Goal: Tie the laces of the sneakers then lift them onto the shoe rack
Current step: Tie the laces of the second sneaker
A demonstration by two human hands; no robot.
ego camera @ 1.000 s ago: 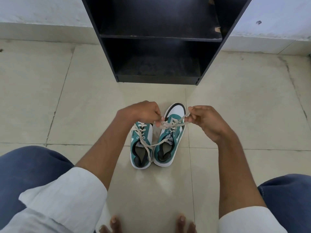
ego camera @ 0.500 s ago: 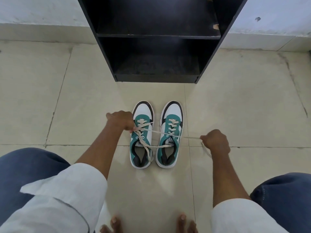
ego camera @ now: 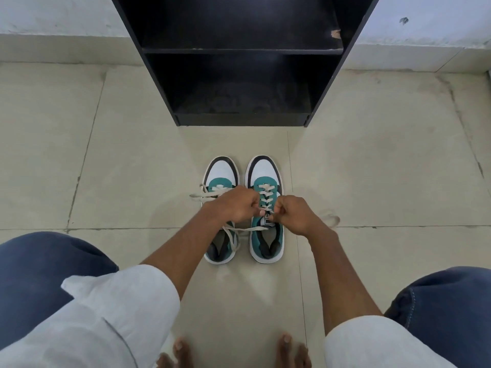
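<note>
Two teal, white and black sneakers stand side by side on the floor, toes toward the rack: the left sneaker (ego camera: 221,172) and the right sneaker (ego camera: 265,171). My left hand (ego camera: 233,204) and my right hand (ego camera: 295,215) meet over the right sneaker's tongue, each pinching its cream laces (ego camera: 265,201). A lace end loops on the floor at the right (ego camera: 332,220). The left sneaker's laces (ego camera: 204,195) hang loose, one strand crossing to the right sneaker. My left hand hides much of the left sneaker's lacing.
A black shoe rack (ego camera: 239,120) with two open shelves stands straight ahead against the white wall (ego camera: 53,14). Beige tiled floor (ego camera: 106,155) surrounds the sneakers. My knees in blue trousers (ego camera: 39,274) and bare toes (ego camera: 180,351) frame the bottom of the view.
My hands were spread wide apart, pulling the right sneaker's laces taut. They have come back together over the right sneaker's tongue, and the lace end lies slack on the floor at the right.
</note>
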